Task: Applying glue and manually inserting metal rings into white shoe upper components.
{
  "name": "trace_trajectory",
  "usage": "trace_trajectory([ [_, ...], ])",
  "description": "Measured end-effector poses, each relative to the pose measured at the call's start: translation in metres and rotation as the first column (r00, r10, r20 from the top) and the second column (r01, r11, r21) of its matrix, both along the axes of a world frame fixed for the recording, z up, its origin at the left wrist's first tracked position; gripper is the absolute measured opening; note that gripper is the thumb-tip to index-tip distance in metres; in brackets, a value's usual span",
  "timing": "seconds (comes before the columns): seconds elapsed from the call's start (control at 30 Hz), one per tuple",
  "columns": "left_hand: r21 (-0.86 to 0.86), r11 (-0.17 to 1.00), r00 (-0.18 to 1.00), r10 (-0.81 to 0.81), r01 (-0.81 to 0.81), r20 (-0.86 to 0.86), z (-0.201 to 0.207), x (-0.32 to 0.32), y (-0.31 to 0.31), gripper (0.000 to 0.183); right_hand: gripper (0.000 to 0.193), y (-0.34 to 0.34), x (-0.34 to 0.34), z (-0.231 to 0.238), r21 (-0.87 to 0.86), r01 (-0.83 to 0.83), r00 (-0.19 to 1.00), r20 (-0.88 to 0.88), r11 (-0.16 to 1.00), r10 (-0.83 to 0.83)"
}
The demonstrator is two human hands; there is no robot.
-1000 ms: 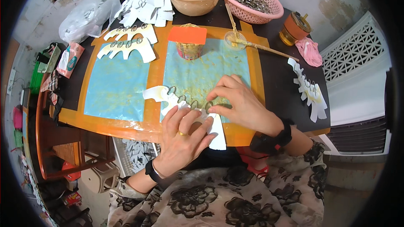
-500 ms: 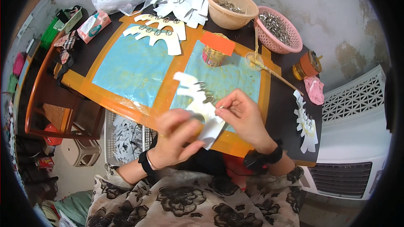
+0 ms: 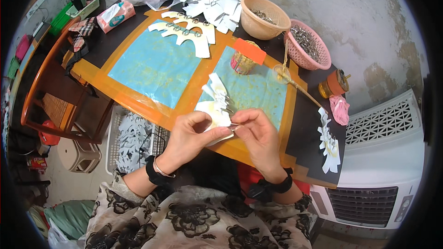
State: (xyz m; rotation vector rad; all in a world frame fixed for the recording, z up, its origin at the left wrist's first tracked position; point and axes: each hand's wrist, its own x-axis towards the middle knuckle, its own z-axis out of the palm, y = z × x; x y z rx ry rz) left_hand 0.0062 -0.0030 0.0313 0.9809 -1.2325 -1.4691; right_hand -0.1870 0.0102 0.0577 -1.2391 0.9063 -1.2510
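My left hand point(image 3: 187, 133) pinches a white, scalloped strip point(image 3: 210, 110) of paper or cloth by its near end, thumb and forefinger closed on it. Several metal rings show along the strip's right edge. My right hand point(image 3: 258, 133) meets the left fingertips there, its thumb and forefinger pinching a small metal ring point(image 3: 234, 126), partly hidden by the fingers. Beyond my hands, a glue-smeared tub point(image 3: 241, 63) with an orange piece across its top stands on a blue sheet point(image 3: 265, 92). Two yellow-smeared strips with rings point(image 3: 199, 46) lie at the far left sheet.
A tan basket point(image 3: 249, 25) and a pink basket point(image 3: 318, 62) of metal parts stand at the back, beside stacked white pieces point(image 3: 212, 4). A stick point(image 3: 304, 90) lies to the right, near an amber jar point(image 3: 325, 90) and another strip point(image 3: 328, 145). A chair point(image 3: 32, 101) stands left.
My left hand, blurred and apart from the strip's end before, now pinches it next to my right fingertips. The strip has turned more upright. The whole view has shifted slightly.
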Motion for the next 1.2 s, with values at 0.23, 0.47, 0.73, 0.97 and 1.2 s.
trace_trajectory([
  [0.23, -0.220, 0.975, 0.968, 0.090, -0.037, 0.234, 0.004, 0.003, 0.002, 0.031, 0.019, 0.000, 0.001, 0.025, -0.229, 0.012, 0.845, -0.519, 0.973, -0.132],
  [0.47, -0.381, 0.924, 0.900, 0.188, -0.027, 0.392, 0.014, 0.000, 0.005, 0.036, 0.011, 0.002, 0.000, 0.025, -0.290, 0.079, 0.700, -0.665, 0.954, -0.259],
  [0.73, -0.311, 0.949, 0.879, 0.116, 0.039, 0.463, 0.010, 0.000, 0.001, 0.037, 0.008, -0.004, -0.003, 0.026, -0.401, -0.018, 0.674, -0.681, 0.916, -0.285],
  [0.97, -0.278, 0.958, 0.889, 0.072, 0.064, 0.452, 0.018, 0.002, -0.003, 0.034, 0.011, -0.008, 0.002, 0.015, -0.310, 0.006, 0.780, -0.593, 0.951, -0.198],
  [1.2, -0.122, 0.992, 0.950, 0.003, 0.037, 0.314, 0.016, -0.001, -0.001, 0.038, 0.014, -0.012, 0.000, -0.004, -0.089, 0.040, 0.979, -0.195, 0.995, -0.056],
])
